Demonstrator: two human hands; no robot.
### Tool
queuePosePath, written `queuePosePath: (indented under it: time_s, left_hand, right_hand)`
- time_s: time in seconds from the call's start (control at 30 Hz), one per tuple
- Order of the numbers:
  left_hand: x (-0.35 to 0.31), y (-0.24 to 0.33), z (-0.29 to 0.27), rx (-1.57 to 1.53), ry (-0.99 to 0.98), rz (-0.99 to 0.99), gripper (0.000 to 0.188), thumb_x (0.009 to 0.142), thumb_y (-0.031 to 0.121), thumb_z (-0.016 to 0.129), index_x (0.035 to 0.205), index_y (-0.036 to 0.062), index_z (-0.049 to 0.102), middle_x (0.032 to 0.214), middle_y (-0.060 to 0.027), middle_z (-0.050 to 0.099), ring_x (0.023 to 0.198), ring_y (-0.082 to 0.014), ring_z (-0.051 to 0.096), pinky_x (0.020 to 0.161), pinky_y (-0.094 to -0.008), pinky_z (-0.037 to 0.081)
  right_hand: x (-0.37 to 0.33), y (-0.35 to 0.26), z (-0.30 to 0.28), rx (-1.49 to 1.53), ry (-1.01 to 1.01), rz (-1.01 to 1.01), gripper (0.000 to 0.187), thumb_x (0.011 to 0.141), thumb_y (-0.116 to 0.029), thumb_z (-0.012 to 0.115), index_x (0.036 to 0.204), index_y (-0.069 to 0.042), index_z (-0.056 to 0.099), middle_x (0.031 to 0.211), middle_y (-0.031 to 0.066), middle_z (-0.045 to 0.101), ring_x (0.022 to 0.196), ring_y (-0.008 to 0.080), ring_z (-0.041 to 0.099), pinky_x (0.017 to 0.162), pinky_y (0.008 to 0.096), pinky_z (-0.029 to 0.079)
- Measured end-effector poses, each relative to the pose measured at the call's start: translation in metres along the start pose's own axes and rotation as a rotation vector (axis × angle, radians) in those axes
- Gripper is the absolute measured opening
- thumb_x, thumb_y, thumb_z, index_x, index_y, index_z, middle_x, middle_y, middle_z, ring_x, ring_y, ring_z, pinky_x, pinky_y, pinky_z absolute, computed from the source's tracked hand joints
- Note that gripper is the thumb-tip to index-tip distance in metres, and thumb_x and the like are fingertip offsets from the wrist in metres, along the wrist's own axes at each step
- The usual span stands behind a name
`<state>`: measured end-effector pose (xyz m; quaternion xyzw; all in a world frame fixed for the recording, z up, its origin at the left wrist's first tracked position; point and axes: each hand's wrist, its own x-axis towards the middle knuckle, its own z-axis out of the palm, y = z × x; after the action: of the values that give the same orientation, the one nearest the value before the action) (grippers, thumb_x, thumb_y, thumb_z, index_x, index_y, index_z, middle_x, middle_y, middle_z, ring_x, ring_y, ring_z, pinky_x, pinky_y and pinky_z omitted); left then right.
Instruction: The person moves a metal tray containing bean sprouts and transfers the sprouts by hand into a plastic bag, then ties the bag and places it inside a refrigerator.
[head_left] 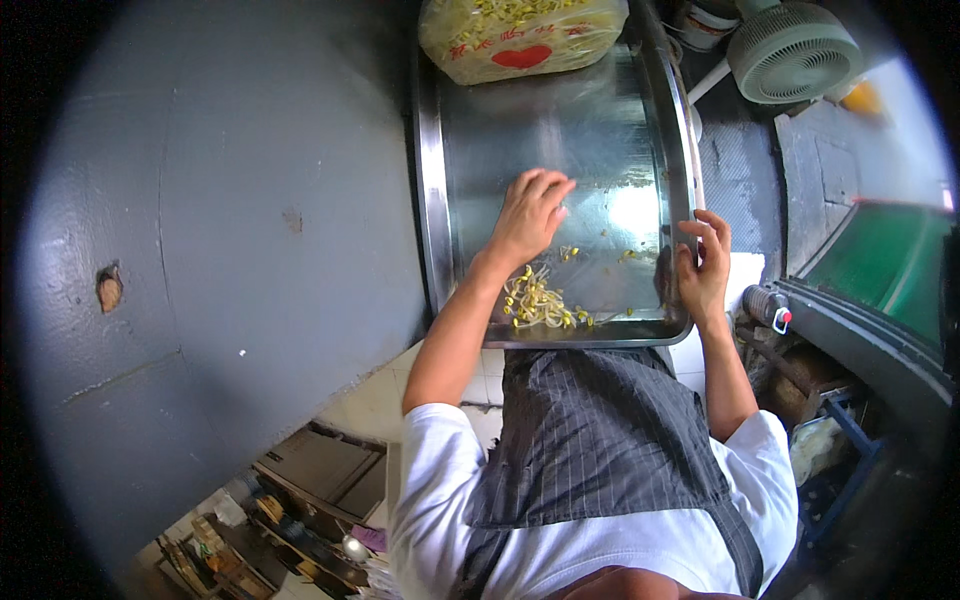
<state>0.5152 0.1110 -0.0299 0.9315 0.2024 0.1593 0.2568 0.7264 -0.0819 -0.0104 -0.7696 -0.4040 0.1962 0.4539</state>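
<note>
A long metal tray with raised sides lies in front of me. Over its middle hovers my left hand, fingers loosely bent and thumb apart, with nothing visible in it. Just below that hand, a small heap of yellow-headed bean sprouts rests near the tray's front edge, and a few loose sprouts are scattered to its right. My right hand curls its fingers and thumb on the tray's right rim. At the tray's far end sits a bulging clear plastic bag packed with sprouts and printed with a red heart.
A grey wall or panel borders the tray on the left. Beyond its right side are a pale round fan, a bucket, a green-topped surface and a clear bottle with a red cap. Cluttered shelves stand at lower left.
</note>
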Motion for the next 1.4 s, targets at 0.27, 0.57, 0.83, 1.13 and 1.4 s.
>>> queuePosePath:
  time_s: [0.27,0.57,0.83,1.13,1.4]
  left_hand:
    - [-0.104,0.039,-0.064,-0.019,-0.139,-0.239,0.029,0.087,0.010,0.058,0.116,0.0056,0.060,0.119,-0.0124,0.054,0.115,-0.0317,0.046,0.101,-0.0412,0.037]
    - [-0.130,0.079,-0.021,0.006,-0.143,-0.599,0.030,0.087,0.003,0.054,0.115,-0.0038,0.048,0.115,-0.0214,0.045,0.105,-0.0374,0.046,0.093,-0.0453,0.040]
    - [-0.136,0.077,-0.024,0.517,-0.371,-0.790,0.041,0.079,0.002,0.054,0.119,-0.0089,0.049,0.114,-0.0223,0.049,0.104,-0.0367,0.050,0.092,-0.0422,0.042]
    - [-0.131,0.077,-0.035,0.257,-0.372,-0.848,0.040,0.079,-0.005,0.052,0.118,-0.0058,0.046,0.116,-0.0227,0.048,0.102,-0.0411,0.050,0.090,-0.0461,0.042]
    - [-0.099,0.062,-0.025,0.000,-0.080,-0.325,0.047,0.080,0.010,0.066,0.125,0.0066,0.052,0.125,-0.0125,0.048,0.117,-0.0336,0.042,0.099,-0.0441,0.038]
  right_hand:
    - [-0.003,0.008,0.004,0.011,0.041,-0.012,0.034,0.073,0.012,0.051,0.102,-0.003,0.059,0.120,0.0139,0.049,0.110,0.0289,0.052,0.086,0.0352,0.045]
    - [-0.003,0.013,0.005,0.001,0.027,-0.020,0.034,0.074,0.011,0.051,0.103,-0.005,0.060,0.121,0.0104,0.050,0.104,0.0226,0.053,0.080,0.0303,0.045]
    - [-0.007,0.010,0.003,-0.005,0.016,0.003,0.034,0.075,0.011,0.052,0.104,-0.004,0.059,0.121,0.0095,0.050,0.098,0.0186,0.053,0.074,0.0278,0.045]
    - [-0.007,0.019,0.006,-0.048,0.068,-0.083,0.036,0.074,0.012,0.049,0.104,-0.006,0.061,0.122,0.0056,0.051,0.083,0.0094,0.050,0.066,0.0218,0.041]
    - [-0.004,0.015,0.007,0.057,0.060,-0.008,0.034,0.073,0.012,0.053,0.101,-0.005,0.059,0.118,0.0113,0.050,0.103,0.0234,0.053,0.079,0.0307,0.047]
